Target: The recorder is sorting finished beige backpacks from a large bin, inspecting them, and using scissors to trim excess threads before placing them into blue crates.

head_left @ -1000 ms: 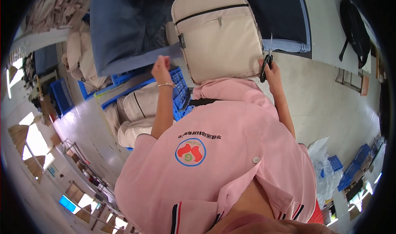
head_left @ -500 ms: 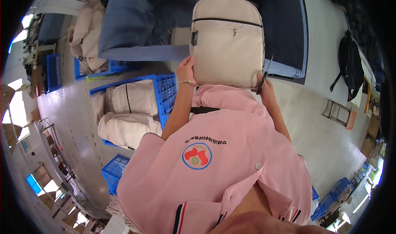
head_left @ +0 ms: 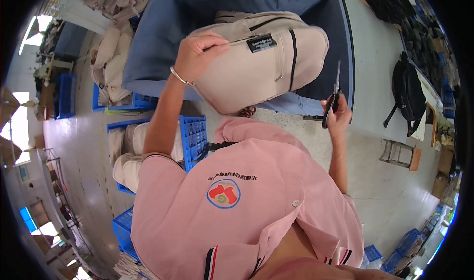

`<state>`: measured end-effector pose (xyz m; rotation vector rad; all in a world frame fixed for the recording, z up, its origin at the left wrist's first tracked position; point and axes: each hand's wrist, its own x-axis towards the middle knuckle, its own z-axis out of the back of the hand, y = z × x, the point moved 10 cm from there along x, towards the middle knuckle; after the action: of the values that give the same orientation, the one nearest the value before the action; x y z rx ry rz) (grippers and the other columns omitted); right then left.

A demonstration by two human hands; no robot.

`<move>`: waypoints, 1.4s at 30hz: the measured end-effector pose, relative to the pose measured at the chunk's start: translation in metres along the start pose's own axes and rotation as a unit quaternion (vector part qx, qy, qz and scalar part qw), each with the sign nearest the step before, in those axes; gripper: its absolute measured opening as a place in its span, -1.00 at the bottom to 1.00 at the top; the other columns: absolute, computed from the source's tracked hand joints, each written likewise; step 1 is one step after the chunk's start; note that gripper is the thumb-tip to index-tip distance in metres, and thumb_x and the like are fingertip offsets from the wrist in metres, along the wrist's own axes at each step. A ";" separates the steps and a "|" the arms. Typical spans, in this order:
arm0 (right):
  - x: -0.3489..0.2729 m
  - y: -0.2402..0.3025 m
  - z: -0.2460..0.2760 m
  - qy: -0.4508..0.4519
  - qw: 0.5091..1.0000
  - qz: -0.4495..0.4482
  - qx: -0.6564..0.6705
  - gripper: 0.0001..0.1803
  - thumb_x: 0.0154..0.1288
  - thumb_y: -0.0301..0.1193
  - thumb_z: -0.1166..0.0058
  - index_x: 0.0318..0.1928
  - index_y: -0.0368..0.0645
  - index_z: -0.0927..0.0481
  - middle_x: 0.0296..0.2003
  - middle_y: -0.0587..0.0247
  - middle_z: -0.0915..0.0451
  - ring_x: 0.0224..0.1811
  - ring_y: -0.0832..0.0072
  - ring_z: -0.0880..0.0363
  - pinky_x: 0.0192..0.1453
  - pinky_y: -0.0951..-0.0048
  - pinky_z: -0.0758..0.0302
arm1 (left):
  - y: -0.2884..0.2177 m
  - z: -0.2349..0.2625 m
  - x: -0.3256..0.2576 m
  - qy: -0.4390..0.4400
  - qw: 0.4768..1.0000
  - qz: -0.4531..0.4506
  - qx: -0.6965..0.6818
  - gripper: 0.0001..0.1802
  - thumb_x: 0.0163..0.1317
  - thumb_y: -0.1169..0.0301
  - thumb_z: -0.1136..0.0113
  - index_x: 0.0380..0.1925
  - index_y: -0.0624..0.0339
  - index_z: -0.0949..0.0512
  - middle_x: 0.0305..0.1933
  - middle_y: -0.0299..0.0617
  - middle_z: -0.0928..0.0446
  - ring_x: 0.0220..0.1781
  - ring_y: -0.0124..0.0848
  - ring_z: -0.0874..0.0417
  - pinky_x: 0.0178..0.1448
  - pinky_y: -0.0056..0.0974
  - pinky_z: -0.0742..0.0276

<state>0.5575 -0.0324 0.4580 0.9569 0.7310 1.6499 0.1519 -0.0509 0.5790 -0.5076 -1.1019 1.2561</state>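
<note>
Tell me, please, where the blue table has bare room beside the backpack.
The blue table is bare left of and beyond the beige backpack. Its near edge is crowded: left hand on the backpack, right hand gripping scissors.

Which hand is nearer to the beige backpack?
Left. The left hand grips the beige backpack at its top edge; the right hand, holding scissors, is beside it, apart.

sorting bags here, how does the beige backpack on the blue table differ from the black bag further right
The beige backpack is pale with black zip lines; the black bag is dark all over. The beige backpack lies on the blue table under the left hand; the black bag lies alone on a grey surface, untouched. The beige backpack looks larger in this view. Both have straps.
</note>
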 end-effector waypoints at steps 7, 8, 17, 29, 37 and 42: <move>0.054 0.164 -0.018 0.113 0.915 0.283 -0.266 -0.42 0.02 -0.14 -0.32 -0.11 -0.28 -0.40 -0.19 0.04 -0.40 -0.18 0.05 -0.50 -0.08 0.18 -0.49 | -0.039 -0.037 0.024 0.235 0.951 -0.128 0.157 -0.88 0.09 0.49 -0.30 -0.34 0.25 -0.67 -0.32 -0.25 -0.64 -0.30 -0.34 -0.62 -0.15 -0.36 -0.50; 0.059 0.159 -0.022 0.113 0.916 0.274 -0.270 -0.42 0.02 -0.14 -0.32 -0.11 -0.28 -0.40 -0.19 0.04 -0.40 -0.18 0.05 -0.50 -0.08 0.18 -0.49 | -0.037 -0.043 0.023 0.258 0.941 -0.145 0.164 -0.88 0.07 0.53 -0.31 -0.35 0.24 -0.67 -0.31 -0.24 -0.64 -0.26 -0.34 -0.61 -0.09 -0.34 -0.49; 0.070 0.141 -0.089 0.269 0.887 0.274 -0.257 -0.40 0.04 -0.08 -0.33 -0.15 -0.31 -0.40 -0.16 0.04 -0.41 -0.14 0.08 -0.52 -0.11 0.19 -0.53 | 0.002 -0.048 0.016 0.258 0.956 -0.123 0.067 -0.89 0.06 0.47 -0.31 -0.37 0.18 -0.69 -0.32 -0.24 -0.65 -0.24 -0.28 -0.62 -0.05 -0.30 -0.48; 0.075 0.136 -0.120 0.331 0.855 0.272 -0.293 -0.53 0.03 -0.10 -0.33 -0.40 -0.22 -0.41 -0.45 0.11 -0.46 -0.45 0.10 -0.56 -0.40 0.17 -0.48 | 0.015 -0.044 0.009 0.250 0.955 -0.144 0.075 -0.87 0.07 0.51 -0.31 -0.34 0.19 -0.69 -0.30 -0.25 -0.64 -0.24 -0.33 -0.62 -0.07 -0.31 -0.48; 0.087 0.111 -0.086 0.245 0.934 0.160 -0.203 -0.45 0.06 -0.04 -0.35 -0.40 -0.27 -0.39 -0.48 0.06 -0.42 -0.50 0.06 -0.46 -0.42 0.23 -0.41 | 0.021 -0.044 -0.010 0.258 0.956 -0.125 0.067 -0.85 0.06 0.52 -0.29 -0.32 0.18 -0.69 -0.28 -0.24 -0.64 -0.21 -0.30 -0.62 -0.07 -0.30 -0.48; 0.117 0.057 -0.053 0.114 0.985 0.017 -0.130 -0.47 0.19 -0.13 -0.32 -0.47 -0.29 -0.32 -0.56 0.06 -0.29 -0.57 0.26 -0.22 -0.44 0.36 -0.30 | 0.009 -0.034 -0.033 0.276 0.954 -0.100 0.056 -0.85 0.04 0.52 -0.29 -0.33 0.16 -0.69 -0.28 -0.24 -0.63 -0.22 -0.26 -0.60 -0.08 -0.26 -0.48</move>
<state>0.4685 0.0649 0.5071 0.6047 0.6329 1.8526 0.1796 -0.0702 0.5449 -0.5985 -0.5892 0.9121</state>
